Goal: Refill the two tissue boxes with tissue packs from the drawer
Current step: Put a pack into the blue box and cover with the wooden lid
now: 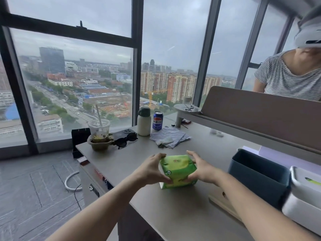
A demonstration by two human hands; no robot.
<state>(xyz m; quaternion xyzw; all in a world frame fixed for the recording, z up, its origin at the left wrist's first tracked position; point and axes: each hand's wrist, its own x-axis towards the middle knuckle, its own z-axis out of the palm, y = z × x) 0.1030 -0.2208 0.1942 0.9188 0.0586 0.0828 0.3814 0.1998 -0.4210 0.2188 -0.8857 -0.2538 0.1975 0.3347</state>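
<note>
A green tissue pack (178, 171) rests on the grey desk (132, 164), held from both sides. My left hand (152, 169) grips its left end and my right hand (201, 169) grips its right end. To the right stands a dark blue tissue box (257, 178) with its top open and nothing visible inside. A white tissue box (305, 197) sits at the far right edge, with a green strip showing through its lid. A light wooden lid (224, 204) lies flat in front of the blue box.
At the desk's far end stand a plastic cup with a straw (99, 129), sunglasses (125, 140), a white bottle (144, 122), a blue soda can (157, 120) and crumpled cloth (169, 139). A person in a striped shirt (288, 77) sits behind the brown divider (260, 115).
</note>
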